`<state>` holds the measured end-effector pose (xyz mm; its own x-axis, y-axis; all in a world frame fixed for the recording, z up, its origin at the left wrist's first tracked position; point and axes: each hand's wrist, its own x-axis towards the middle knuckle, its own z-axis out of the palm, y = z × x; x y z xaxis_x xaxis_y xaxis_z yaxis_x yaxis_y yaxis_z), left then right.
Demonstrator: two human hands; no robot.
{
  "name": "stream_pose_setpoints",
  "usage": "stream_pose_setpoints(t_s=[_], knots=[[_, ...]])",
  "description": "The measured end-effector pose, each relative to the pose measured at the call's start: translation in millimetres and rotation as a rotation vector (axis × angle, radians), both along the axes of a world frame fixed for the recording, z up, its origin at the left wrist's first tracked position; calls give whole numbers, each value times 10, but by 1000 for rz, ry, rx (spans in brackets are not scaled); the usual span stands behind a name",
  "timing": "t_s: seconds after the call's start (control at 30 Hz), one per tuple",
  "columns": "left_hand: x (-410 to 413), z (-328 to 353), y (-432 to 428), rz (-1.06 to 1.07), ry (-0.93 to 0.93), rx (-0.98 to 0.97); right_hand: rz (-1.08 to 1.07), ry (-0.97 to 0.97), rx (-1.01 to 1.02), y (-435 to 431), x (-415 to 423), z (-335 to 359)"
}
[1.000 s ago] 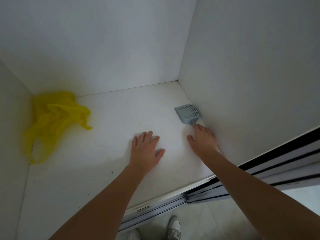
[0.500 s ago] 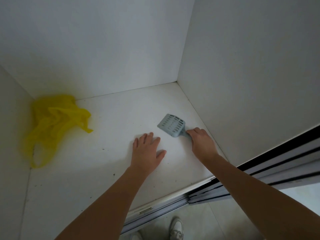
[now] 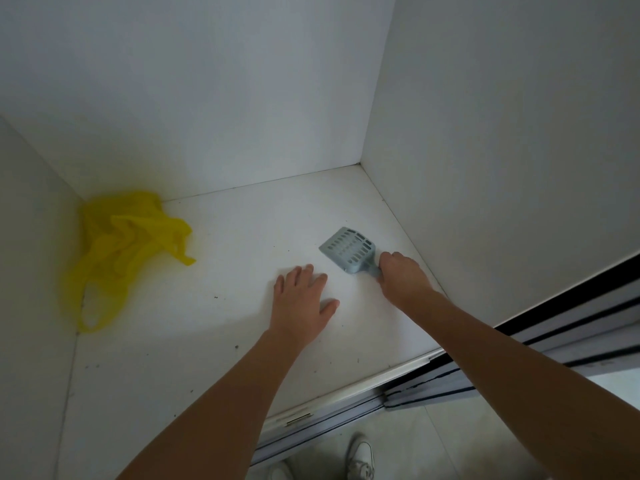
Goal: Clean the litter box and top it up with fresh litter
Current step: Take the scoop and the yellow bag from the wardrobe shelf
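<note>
A grey-blue slotted litter scoop (image 3: 348,249) lies on the white floor of a cabinet (image 3: 221,341), near the right wall. My right hand (image 3: 403,280) grips the scoop's handle, which is mostly hidden under my fingers. My left hand (image 3: 303,299) rests flat on the cabinet floor just left of the scoop, fingers spread. A crumpled yellow plastic bag (image 3: 124,251) sits in the back left corner. No litter box is in view.
White walls close the cabinet at the back, left and right. Small dark specks are scattered on its floor. A sliding-door track (image 3: 346,414) runs along the front edge, with a door frame (image 3: 554,327) at the right. White shoes (image 3: 362,457) stand on the tiled floor below.
My right hand reached the scoop by the right wall, took its handle and pulled it leftward off the wall. The left hand has stayed flat on the floor.
</note>
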<state>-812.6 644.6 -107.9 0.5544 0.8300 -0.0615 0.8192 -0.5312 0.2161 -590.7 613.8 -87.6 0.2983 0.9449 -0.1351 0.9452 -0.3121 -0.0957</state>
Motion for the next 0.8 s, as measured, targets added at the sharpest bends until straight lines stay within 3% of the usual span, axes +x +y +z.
stream_pose_setpoints(t_s=[0.2, 0.37, 0.8], knots=[[1, 5, 14, 5, 0, -4, -40, 103, 19, -29, -45, 48], [-9, 4, 9, -3, -9, 15, -42, 259, 205, -161, -36, -14], [-217, -25, -60, -2, 8, 44, -70, 360, 299, -264, -208, -21]])
